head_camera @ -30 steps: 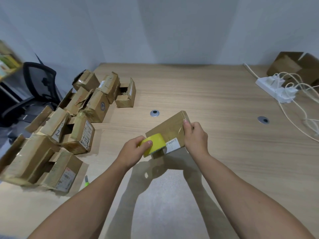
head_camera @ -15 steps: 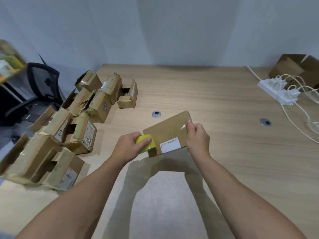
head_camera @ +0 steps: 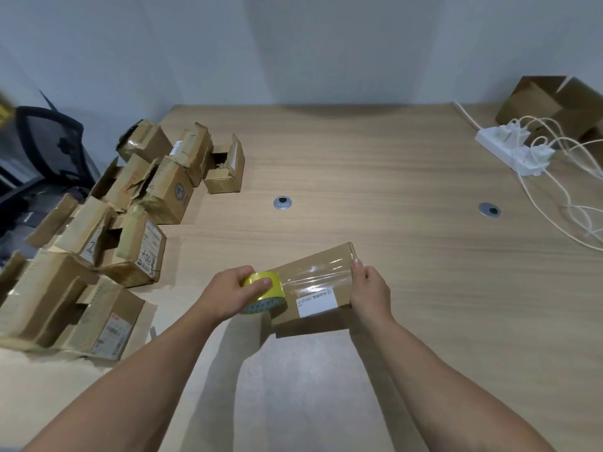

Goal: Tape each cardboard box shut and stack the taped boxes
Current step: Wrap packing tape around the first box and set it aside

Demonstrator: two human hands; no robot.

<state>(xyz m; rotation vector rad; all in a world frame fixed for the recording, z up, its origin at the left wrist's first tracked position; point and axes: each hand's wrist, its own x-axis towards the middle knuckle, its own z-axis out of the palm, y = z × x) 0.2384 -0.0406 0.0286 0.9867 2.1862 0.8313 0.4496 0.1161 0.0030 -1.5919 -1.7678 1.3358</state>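
The box (head_camera: 321, 256) you're working on sits right in front of you over the near part of the table (head_camera: 391, 177), held between both hands; whether its underside rests on the wood or is lifted a little can't be told. A glossy strip of tape (head_camera: 316, 274) now runs along its top from the right end to the left. A second ago the yellow tape roll (head_camera: 266, 287) was over the middle of the box near the white label (head_camera: 316, 303); you've since drawn it out to the left end and turned the box more level. Your left hand (head_camera: 228, 295) curls round the roll, thumb on its yellow face. Your right hand (head_camera: 370, 291) clasps the right end of the box, with a fingertip pressing the tape's start down at the edge. So the seam looks covered end to end, and what's probably left for this box is to carry the tape over the left edge, tear it and smooth it down. No taped stack is visible yet. To your left a heap of small boxes (head_camera: 130, 223), many with flaps open, waits near a dark chair (head_camera: 42, 141). Far right lie a white power strip (head_camera: 509, 148) with its cables and a larger open carton (head_camera: 554, 106).
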